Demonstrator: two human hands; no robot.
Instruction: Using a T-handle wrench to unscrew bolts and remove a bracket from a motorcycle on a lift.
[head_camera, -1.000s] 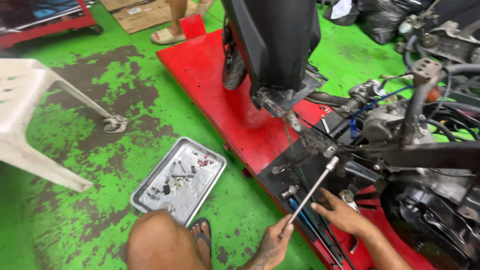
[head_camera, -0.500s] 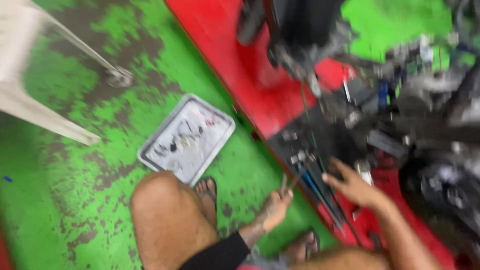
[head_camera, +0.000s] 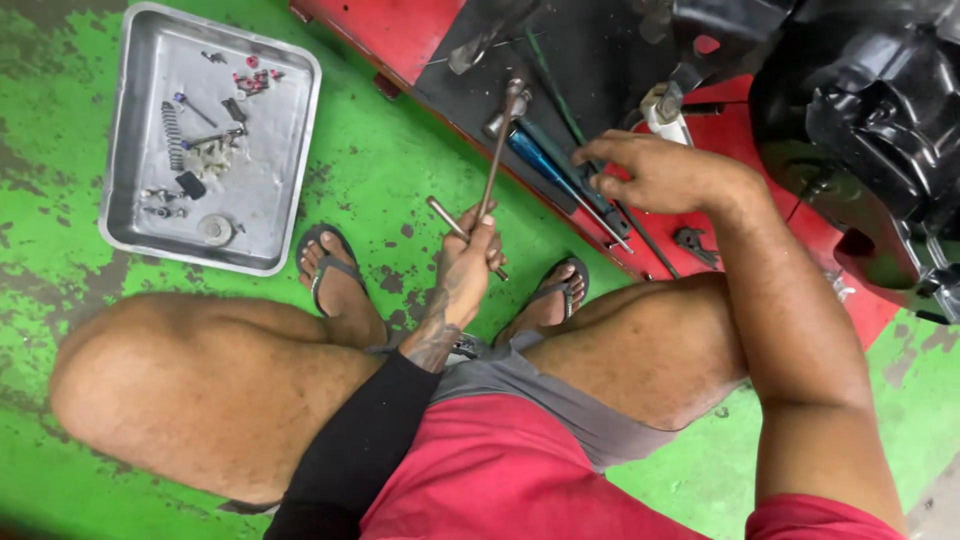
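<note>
Green painted floor, red lift platform (head_camera: 400, 30) | your left hand (head_camera: 470, 262) stays clamped on the T-handle wrench (head_camera: 492, 165), now drawn back off the motorcycle (head_camera: 870, 110) | right hand (head_camera: 660, 172) fingers loosely apart over the screwdrivers (head_camera: 560, 175) | parts tray (head_camera: 290, 150) well left.

A long steel T-handle wrench (head_camera: 492, 165) stands tilted, its socket end resting on the black mat. A blue-handled screwdriver (head_camera: 560, 180) lies flat just beside it.
</note>
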